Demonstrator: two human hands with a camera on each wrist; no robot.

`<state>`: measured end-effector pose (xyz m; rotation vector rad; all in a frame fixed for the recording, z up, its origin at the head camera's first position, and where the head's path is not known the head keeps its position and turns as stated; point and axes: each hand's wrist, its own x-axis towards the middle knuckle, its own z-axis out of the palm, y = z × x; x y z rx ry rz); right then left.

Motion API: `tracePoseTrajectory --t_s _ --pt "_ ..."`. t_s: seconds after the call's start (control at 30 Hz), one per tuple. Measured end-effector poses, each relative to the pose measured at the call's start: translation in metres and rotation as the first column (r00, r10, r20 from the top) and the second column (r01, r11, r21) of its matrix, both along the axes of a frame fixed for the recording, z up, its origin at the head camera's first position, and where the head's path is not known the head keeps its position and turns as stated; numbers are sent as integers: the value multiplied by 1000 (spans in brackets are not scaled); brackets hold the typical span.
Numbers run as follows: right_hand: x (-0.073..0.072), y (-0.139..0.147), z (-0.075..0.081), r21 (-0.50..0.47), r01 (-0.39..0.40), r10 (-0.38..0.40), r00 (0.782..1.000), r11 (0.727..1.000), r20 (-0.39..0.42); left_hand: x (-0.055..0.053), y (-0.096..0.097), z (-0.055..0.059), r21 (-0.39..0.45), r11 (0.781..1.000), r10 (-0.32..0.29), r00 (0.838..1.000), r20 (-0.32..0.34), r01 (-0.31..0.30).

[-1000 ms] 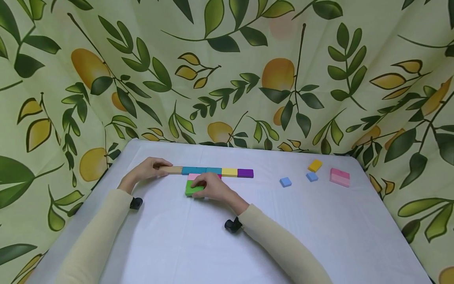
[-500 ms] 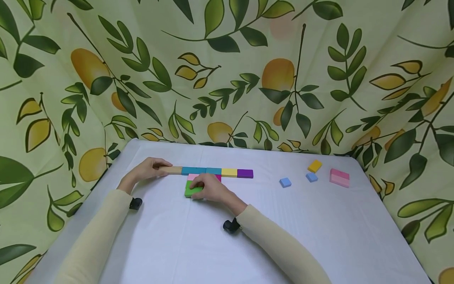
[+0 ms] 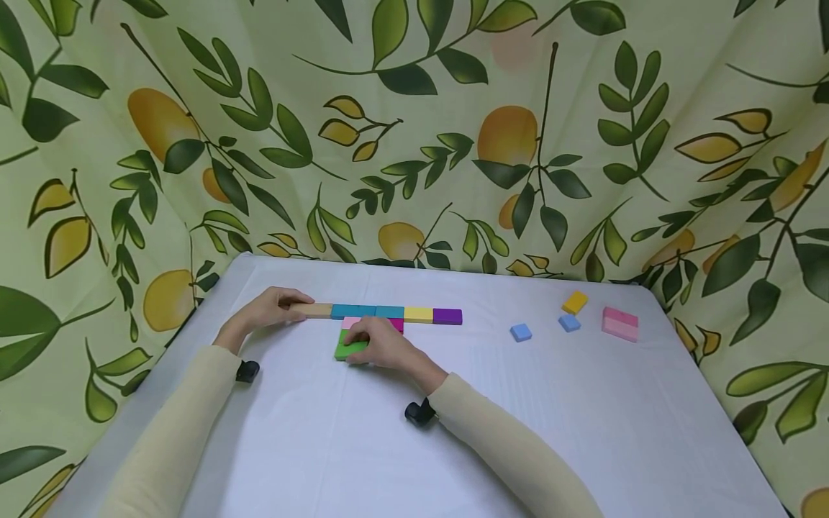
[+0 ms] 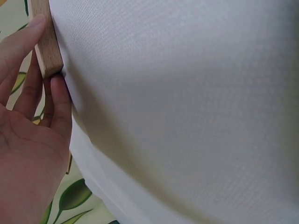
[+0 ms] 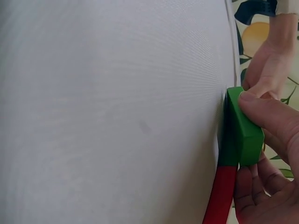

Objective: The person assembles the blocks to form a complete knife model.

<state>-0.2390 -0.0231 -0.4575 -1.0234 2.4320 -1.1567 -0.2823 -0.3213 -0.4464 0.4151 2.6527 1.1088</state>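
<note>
At the left end of a row of blocks, my left hand [image 3: 267, 311] pinches a plain wooden block [image 3: 317, 311], thumb and fingers on it in the left wrist view. Two teal blocks [image 3: 352, 311], a yellow block [image 3: 418, 315] and a purple block [image 3: 447, 316] continue that row rightward. In front of the teal ones lie a pink block [image 3: 351, 321] and a magenta block [image 3: 398, 325], partly covered by my right hand [image 3: 387, 344]. That hand grips a bright green block [image 3: 347, 352]. In the right wrist view, a red block [image 5: 220, 193] shows beside the green one.
On the right of the white-covered table [image 3: 518, 432] lie two small blue blocks [image 3: 521, 332], an orange-yellow block [image 3: 575, 302] and pink blocks [image 3: 619, 325]. A leaf-patterned curtain [image 3: 414, 144] hangs behind the table.
My right hand and the green block have shifted slightly left and a little toward me. The left hand and the row of blocks stay put.
</note>
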Motion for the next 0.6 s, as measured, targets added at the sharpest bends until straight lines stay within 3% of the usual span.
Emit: tracePoseTrajectory --t_s 0.6 --pt "1 -2 1 -1 13 -13 1000 1000 12 2 1 2 -3 1000 -1 1000 10 1"
